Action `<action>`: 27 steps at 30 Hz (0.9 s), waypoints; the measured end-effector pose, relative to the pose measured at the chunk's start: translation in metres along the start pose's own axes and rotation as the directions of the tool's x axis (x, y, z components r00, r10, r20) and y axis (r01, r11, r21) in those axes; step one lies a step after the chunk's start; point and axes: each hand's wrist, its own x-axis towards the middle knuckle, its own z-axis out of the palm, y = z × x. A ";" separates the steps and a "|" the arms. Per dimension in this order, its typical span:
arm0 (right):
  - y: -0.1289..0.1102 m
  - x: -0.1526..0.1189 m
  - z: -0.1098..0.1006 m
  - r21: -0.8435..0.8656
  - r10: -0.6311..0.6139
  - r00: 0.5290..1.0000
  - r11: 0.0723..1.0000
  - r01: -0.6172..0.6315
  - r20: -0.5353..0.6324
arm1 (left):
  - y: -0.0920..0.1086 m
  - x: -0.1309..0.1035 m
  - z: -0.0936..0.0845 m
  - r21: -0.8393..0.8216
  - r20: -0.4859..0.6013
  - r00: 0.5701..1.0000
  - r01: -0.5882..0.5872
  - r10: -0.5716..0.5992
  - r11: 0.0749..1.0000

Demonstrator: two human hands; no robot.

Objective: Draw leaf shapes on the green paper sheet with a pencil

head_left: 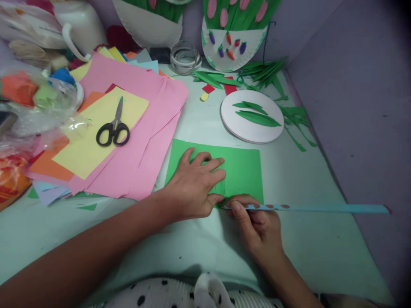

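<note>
A sheet of green paper (242,171) lies flat on the table in front of me. My left hand (197,186) rests on it with the fingers spread, pressing on the left half of the sheet. Between the thumb and fingers of my right hand (257,222) is a long light blue pencil (314,208) with brown spots near its gripped end. The pencil lies almost level, its tip at the sheet's lower edge close to my left thumb. Faint lines show on the paper beside my left fingers.
Black-handled scissors (115,126) lie on yellow paper (80,154) over pink sheets (163,115) at left. Cut green leaf shapes (258,119) rest on a white round board (231,126). Behind are tape rolls (185,57) and a decorated paper plate (224,60); plastic bags (41,111) crowd the left.
</note>
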 end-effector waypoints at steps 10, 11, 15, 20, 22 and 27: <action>0.001 0.002 -0.003 0.141 0.076 0.997 0.987 -0.075 -0.006 | 0.002 -0.001 -0.002 -0.004 0.023 1.000 0.001 -0.001 1.000; 0.002 0.002 -0.003 0.200 0.116 0.993 0.974 -0.110 -0.020 | 0.002 -0.001 -0.002 -0.003 0.025 1.000 0.005 -0.005 1.000; 0.000 0.006 -0.005 0.373 0.258 0.961 0.905 -0.205 -0.099 | 0.002 -0.001 -0.002 0.000 0.037 0.999 0.011 -0.011 1.000; -0.008 0.025 -0.011 0.225 0.128 0.988 0.969 -0.106 -0.086 | 0.003 -0.002 0.000 -0.046 0.027 0.998 0.049 -0.048 0.998; -0.007 0.032 -0.011 0.189 0.080 0.995 0.980 -0.070 -0.051 | 0.003 -0.002 0.000 -0.075 0.019 0.998 0.059 -0.058 0.995; 0.002 0.040 -0.004 0.167 0.032 0.999 0.985 -0.035 0.019 | 0.003 -0.002 0.002 -0.105 0.014 0.997 0.071 -0.070 0.992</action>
